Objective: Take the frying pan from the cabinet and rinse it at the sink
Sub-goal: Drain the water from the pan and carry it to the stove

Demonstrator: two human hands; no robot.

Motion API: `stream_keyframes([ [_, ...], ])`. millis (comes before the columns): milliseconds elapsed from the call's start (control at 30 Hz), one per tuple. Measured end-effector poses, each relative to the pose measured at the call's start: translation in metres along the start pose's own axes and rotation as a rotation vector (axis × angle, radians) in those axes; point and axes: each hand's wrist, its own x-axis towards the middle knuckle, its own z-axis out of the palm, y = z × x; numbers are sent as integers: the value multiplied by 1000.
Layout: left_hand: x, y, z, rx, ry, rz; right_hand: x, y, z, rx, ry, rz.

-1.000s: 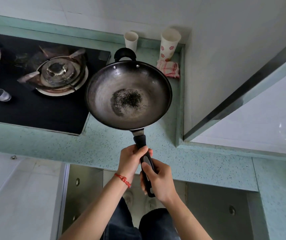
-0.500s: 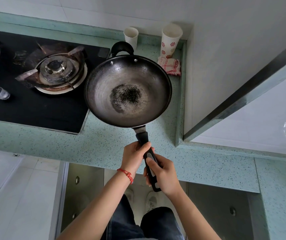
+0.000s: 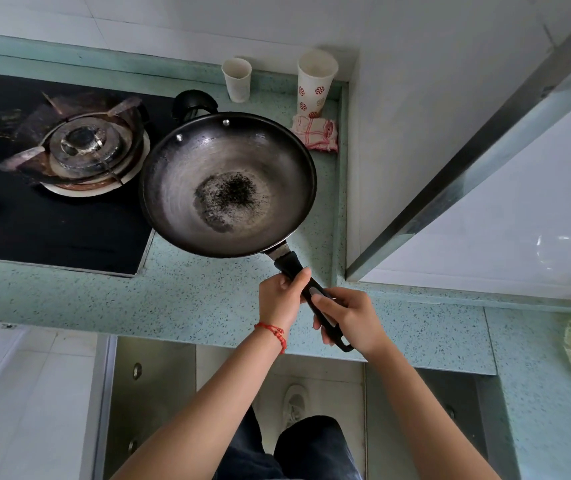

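A dark round frying pan (image 3: 207,174) with a burnt black patch in its middle hangs level above the green speckled counter (image 3: 69,299), beside the stove. Its black handle slants down to the right. My left hand (image 3: 282,296), a red string on its wrist, grips the handle close to the pan. My right hand (image 3: 349,318) grips the handle's lower end. A small black loop handle shows at the pan's far rim. No sink is in view.
A black gas hob with a worn burner (image 3: 83,147) lies at the left. Two paper cups (image 3: 315,81) and a red-checked cloth (image 3: 317,133) stand in the back corner. A white wall panel with a metal edge (image 3: 450,188) rises at the right. Open cabinet doors (image 3: 152,393) are below.
The pan's handle has swung rightward, so the pan now tilts diagonally with both hands shifted to the right. The pan's bowl has stayed above the counter next to the hob.
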Motion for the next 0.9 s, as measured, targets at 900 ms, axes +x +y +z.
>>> stream_keyframes([
  [900,-2,-3,-10,225,-237,53,-8,-8,-14,-493,188,-121],
])
